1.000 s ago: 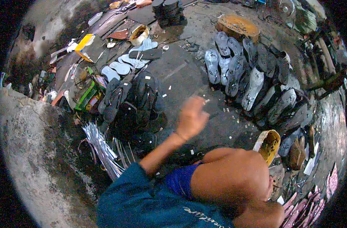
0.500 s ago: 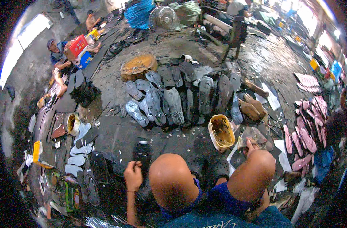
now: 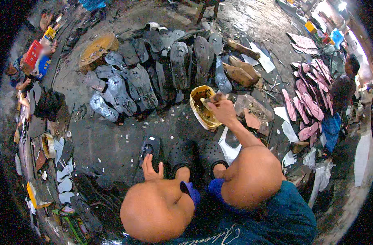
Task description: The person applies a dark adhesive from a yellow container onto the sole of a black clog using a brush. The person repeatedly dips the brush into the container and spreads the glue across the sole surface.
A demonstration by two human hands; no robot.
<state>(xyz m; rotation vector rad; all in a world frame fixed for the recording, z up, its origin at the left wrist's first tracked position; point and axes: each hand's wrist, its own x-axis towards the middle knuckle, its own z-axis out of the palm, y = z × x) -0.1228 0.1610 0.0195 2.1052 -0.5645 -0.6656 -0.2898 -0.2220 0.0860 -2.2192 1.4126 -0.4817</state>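
Observation:
Over the open end of a yellowish, glue-stained tub [image 3: 194, 107], my right hand [image 3: 223, 110] has its fingers closed around a small, stained, brownish thing. Its tip points into the tub, and its kind is hard to make out. My left hand [image 3: 151, 168], partly hidden by my left knee, has its fingers stretched and apart. Just beyond its fingertips a dark slipper [image 3: 151, 146] lies on the floor, left of my black clogs [image 3: 180, 154]. Whether the fingers touch the slipper I cannot tell.
Ahead lie several dark, glossy foot-shaped forms [image 3: 144, 87], with a round wooden block [image 3: 98, 51] behind. Brown foot-shaped forms [image 3: 240, 73] and a stained sheet [image 3: 258, 110] flank the tub. Pink slippers [image 3: 309, 104] are heaped at right, near another person [image 3: 345, 83]. Grey sole pieces [image 3: 65, 185] lie left.
My right hand has moved from the stained sheet to the tub. My left hand has come forward from beside my knee, near the dark slipper. The view has tilted down and shifted right.

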